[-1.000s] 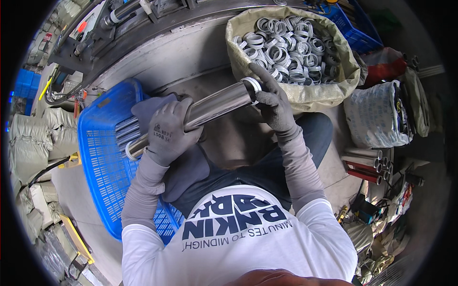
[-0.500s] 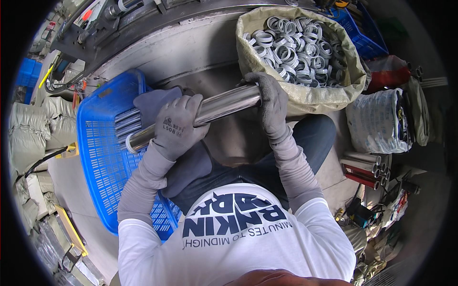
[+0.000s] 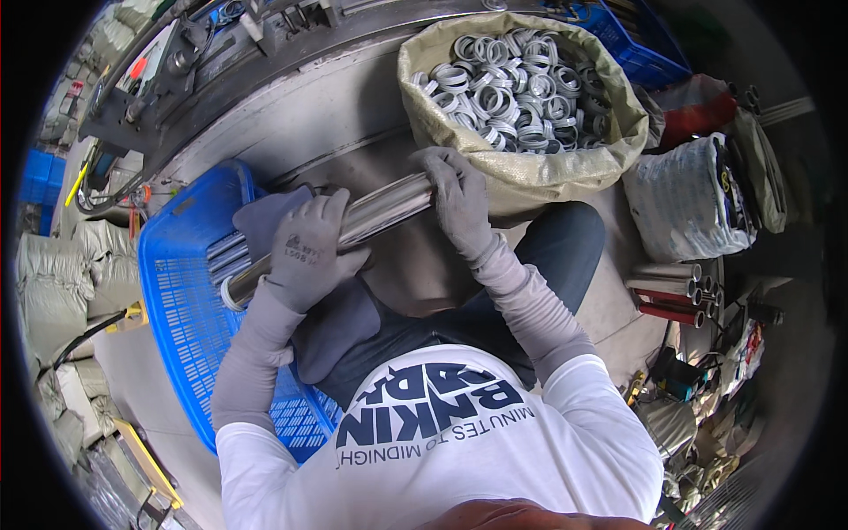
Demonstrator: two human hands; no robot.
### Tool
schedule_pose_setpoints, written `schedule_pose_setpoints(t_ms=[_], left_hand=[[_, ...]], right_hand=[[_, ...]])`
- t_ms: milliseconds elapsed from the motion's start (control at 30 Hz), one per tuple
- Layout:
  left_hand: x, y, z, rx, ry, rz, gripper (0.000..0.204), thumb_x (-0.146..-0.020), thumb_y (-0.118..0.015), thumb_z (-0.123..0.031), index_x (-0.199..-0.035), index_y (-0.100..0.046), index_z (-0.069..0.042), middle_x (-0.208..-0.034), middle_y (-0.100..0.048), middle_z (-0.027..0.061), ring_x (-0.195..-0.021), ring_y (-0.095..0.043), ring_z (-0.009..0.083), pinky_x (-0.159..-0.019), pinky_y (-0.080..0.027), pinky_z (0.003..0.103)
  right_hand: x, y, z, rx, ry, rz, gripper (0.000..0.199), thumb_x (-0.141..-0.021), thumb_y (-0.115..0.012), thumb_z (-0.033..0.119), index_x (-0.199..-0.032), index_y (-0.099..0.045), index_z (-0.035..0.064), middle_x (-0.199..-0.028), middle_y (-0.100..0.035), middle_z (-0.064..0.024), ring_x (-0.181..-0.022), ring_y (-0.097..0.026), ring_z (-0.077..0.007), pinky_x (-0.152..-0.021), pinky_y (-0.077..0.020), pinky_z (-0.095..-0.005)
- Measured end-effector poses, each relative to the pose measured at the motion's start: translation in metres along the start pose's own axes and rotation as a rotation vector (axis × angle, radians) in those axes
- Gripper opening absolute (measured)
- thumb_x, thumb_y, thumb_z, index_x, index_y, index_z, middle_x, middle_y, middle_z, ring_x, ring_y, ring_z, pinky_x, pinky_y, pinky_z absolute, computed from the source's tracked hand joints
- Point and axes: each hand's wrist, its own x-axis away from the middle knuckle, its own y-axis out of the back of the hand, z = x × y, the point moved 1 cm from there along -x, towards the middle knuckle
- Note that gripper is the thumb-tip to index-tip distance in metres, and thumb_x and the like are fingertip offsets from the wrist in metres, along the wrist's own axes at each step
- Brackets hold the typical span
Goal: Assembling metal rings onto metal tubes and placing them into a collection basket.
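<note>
The right hand [image 3: 461,205] is now sitting further down over the steel tube's [image 3: 380,215] upper end; the left hand [image 3: 307,254] is gripping it mid-frame above the blue basket [image 3: 181,309].

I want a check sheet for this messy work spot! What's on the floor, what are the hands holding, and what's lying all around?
Surface: grey floor, dusty, under everything.
Job's things: shiny metal tube held across the lap; sack of metal rings at its right end.
Clutter: blue basket with more tubes; white bag; short pipes.
Grippers: left hand wrapped around the tube's middle; right hand gripping its right end. Both gloved.
Cables: dark hose on the left floor.
Surroundings: grey machine up top; stuffed sacks along the left.
</note>
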Motion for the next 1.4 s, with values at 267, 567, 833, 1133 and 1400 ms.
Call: schedule_pose_setpoints(t_ms=[267,567,833,1133,1400], left_hand=[[0.034,0.002,0.023,0.020,0.094,-0.014,0.064,-0.073,-0.075,-0.023,-0.132,-0.060,-0.001,-0.115,-0.065,0.0228,-0.109,-0.062,0.0435,-0.096,-0.049,0.052],[0.032,0.002,0.022,0.055,0.098,0.013,0.066,-0.072,-0.076,-0.022,-0.133,-0.060,0.000,-0.118,-0.065,0.0246,-0.112,-0.062,0.0443,-0.099,-0.049,0.052],[0.020,0.019,0.026,0.068,0.019,-0.010,0.064,-0.074,-0.077,-0.022,-0.132,-0.060,-0.001,-0.116,-0.065,0.0240,-0.110,-0.063,0.0440,-0.096,-0.050,0.051],[-0.160,0.087,0.091,-0.435,-0.115,-0.492,0.061,-0.086,-0.075,-0.026,-0.142,-0.057,-0.007,-0.128,-0.066,0.0197,-0.118,-0.062,0.0416,-0.102,-0.048,0.050],[-0.317,0.117,0.158,-0.681,0.266,-0.379,0.054,-0.089,-0.070,-0.024,-0.139,-0.057,-0.010,-0.134,-0.064,0.0173,-0.128,-0.061,0.0346,-0.109,-0.048,0.047]], right_hand=[[-0.084,0.120,0.006,0.929,0.392,-0.111,0.036,-0.092,-0.070,0.015,-0.128,-0.073,0.0130,-0.135,-0.065,-0.0178,-0.130,-0.059,-0.0368,-0.112,-0.0471,-0.0470],[-0.086,0.156,-0.041,1.170,0.156,0.198,0.022,-0.086,-0.071,0.017,-0.105,-0.076,0.0066,-0.139,-0.065,-0.0167,-0.121,-0.066,-0.0382,-0.106,-0.0515,-0.0455],[-0.085,0.149,-0.034,1.116,0.128,0.144,0.034,-0.087,-0.072,0.021,-0.116,-0.073,0.0045,-0.128,-0.068,-0.0223,-0.119,-0.066,-0.0402,-0.103,-0.0511,-0.0479],[-0.084,0.153,-0.035,1.231,0.078,0.009,0.038,-0.090,-0.075,0.036,-0.106,-0.076,0.0010,-0.122,-0.069,-0.0249,-0.111,-0.068,-0.0408,-0.096,-0.0529,-0.0492],[-0.074,0.146,-0.014,0.426,0.096,-0.255,0.027,-0.101,-0.071,0.018,-0.117,-0.073,-0.0039,-0.097,-0.072,-0.0060,-0.090,-0.060,-0.0086,-0.084,-0.0491,-0.0260]])
